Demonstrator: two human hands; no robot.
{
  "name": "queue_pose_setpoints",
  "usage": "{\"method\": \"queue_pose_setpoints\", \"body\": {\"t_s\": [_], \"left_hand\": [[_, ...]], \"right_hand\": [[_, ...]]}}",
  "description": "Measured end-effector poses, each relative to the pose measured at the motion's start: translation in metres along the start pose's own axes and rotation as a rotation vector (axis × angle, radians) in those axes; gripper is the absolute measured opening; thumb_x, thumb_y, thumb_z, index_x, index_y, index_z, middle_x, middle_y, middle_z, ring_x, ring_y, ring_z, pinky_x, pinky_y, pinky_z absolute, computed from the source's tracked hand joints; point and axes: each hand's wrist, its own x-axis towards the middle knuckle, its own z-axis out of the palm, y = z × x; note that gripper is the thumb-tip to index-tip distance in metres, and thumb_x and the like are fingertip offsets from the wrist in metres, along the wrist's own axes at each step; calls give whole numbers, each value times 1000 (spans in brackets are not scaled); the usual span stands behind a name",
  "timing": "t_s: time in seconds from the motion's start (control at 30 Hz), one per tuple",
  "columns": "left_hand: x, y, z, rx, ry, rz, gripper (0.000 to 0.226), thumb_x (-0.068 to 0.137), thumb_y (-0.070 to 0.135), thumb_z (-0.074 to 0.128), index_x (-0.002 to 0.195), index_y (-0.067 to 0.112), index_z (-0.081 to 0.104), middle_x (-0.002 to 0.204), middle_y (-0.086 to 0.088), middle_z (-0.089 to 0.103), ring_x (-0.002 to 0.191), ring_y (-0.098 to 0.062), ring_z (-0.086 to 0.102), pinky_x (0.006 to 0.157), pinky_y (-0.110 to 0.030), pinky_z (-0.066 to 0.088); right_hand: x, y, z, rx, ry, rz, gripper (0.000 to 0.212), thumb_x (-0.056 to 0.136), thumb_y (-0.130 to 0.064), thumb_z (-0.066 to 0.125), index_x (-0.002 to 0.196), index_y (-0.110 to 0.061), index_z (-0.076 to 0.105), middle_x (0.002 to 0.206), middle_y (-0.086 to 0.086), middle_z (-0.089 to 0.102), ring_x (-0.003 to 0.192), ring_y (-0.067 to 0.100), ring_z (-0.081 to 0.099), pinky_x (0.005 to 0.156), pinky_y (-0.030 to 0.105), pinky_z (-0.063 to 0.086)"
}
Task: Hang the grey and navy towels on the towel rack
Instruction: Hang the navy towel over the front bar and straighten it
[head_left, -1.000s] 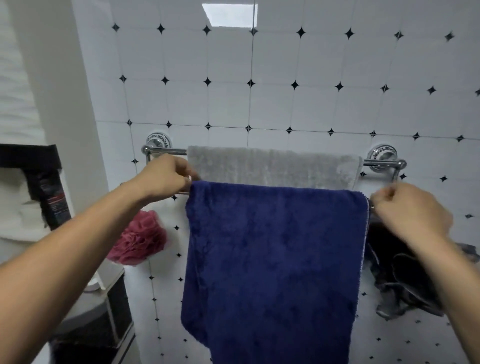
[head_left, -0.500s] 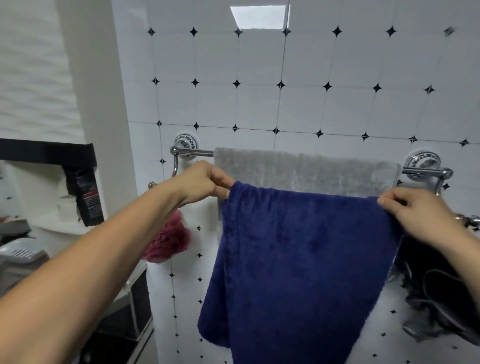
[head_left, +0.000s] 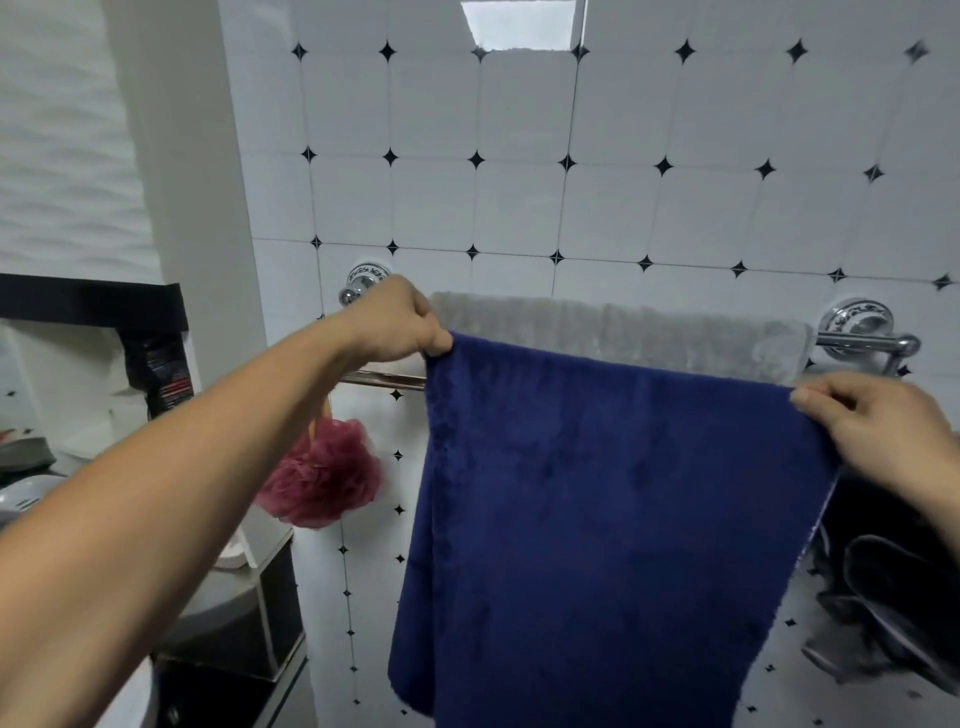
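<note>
A chrome double-bar towel rack (head_left: 862, 342) is fixed to the tiled wall. The grey towel (head_left: 613, 328) hangs over its rear bar. In front of it hangs the navy towel (head_left: 597, 509), stretched flat between my hands; the front bar (head_left: 382, 380) shows only to the towel's left. My left hand (head_left: 400, 325) pinches the navy towel's top left corner. My right hand (head_left: 878, 426) grips its top right corner. The towel's lower part falls out of frame.
A pink bath pouf (head_left: 319, 475) hangs below the rack's left end. Dark cloth items (head_left: 893, 587) hang at the right under my right hand. At the left stand a black-edged shelf (head_left: 93, 306) and a white counter with small items.
My view has shifted, so the rack now sits further right and lower. Both hands have kept their hold on the navy towel's top corners, and its top edge now slopes down to the right.
</note>
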Motion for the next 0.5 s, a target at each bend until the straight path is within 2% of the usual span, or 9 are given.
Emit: {"method": "queue_pose_setpoints", "body": {"t_s": [0.1, 0.17, 0.23, 0.3, 0.33, 0.4, 0.43, 0.47, 0.5], "left_hand": [[0, -14, -10, 30, -17, -50, 14, 51, 17, 67, 57, 4, 70, 56, 1, 62, 61, -14, 52, 60, -26, 43], [1, -19, -9, 103, -56, -62, 25, 49, 22, 66, 62, 0, 69, 58, -3, 57, 62, -18, 50, 60, -30, 42], [4, -22, -3, 206, -54, -78, 35, 51, 27, 64, 69, -2, 68, 61, -7, 55, 62, -22, 50, 59, -34, 43], [7, -22, 0, 344, 2, -105, 33, 56, 33, 65, 73, 5, 70, 66, -5, 65, 69, -26, 61, 66, -35, 52], [7, -22, 2, 359, 66, -110, 29, 59, 34, 65, 73, 9, 71, 69, -1, 69, 75, -24, 65, 70, -35, 53], [-5, -28, 11, 224, 299, -56, 16, 65, 33, 63, 68, 18, 67, 67, 9, 67, 75, -19, 64, 68, -32, 50], [-18, -34, 19, 96, 470, 1, 10, 68, 32, 60, 66, 23, 64, 64, 12, 64, 71, -14, 62, 66, -29, 49], [-34, -45, 31, -37, 641, 70, 6, 71, 31, 58, 67, 28, 60, 63, 13, 63, 67, -8, 59, 64, -26, 47], [-54, -58, 49, -144, 744, 112, 6, 74, 29, 56, 69, 31, 58, 64, 13, 62, 63, -4, 56, 63, -23, 46]], "right_hand": [[-1, 3, -2, -22, -13, 20, 20, 89, -32, 63, 69, -30, 64, 82, 6, 71, 83, 34, 63, 79, 46, 50], [-2, 2, -1, -37, -31, 16, 19, 88, -39, 61, 72, -30, 65, 82, 3, 72, 82, 34, 63, 82, 47, 50], [-4, 3, 0, -30, -27, 9, 17, 86, -51, 57, 83, -38, 67, 77, -8, 70, 81, 30, 64, 82, 34, 47], [-4, 4, 0, -23, -14, 6, 28, 85, -64, 47, 94, -46, 66, 80, -17, 70, 83, 22, 65, 80, 30, 41], [-4, 6, 0, -11, -8, 18, 37, 86, -69, 40, 99, -46, 66, 88, -23, 70, 88, 19, 65, 83, 32, 40], [-6, 23, 3, 25, 65, 53, 47, 88, -76, 32, 105, -48, 66, 98, -21, 71, 97, 16, 65, 88, 38, 44], [-8, 40, 8, 76, 123, 75, 48, 88, -77, 32, 106, -48, 66, 100, -19, 71, 97, 15, 66, 89, 41, 47], [-16, 57, 14, 125, 213, 105, 46, 88, -76, 34, 107, -48, 66, 99, -18, 71, 93, 15, 68, 85, 43, 53], [-29, 69, 21, 171, 283, 148, 42, 90, -72, 37, 108, -46, 65, 95, -17, 71, 85, 15, 70, 79, 44, 58]]}}
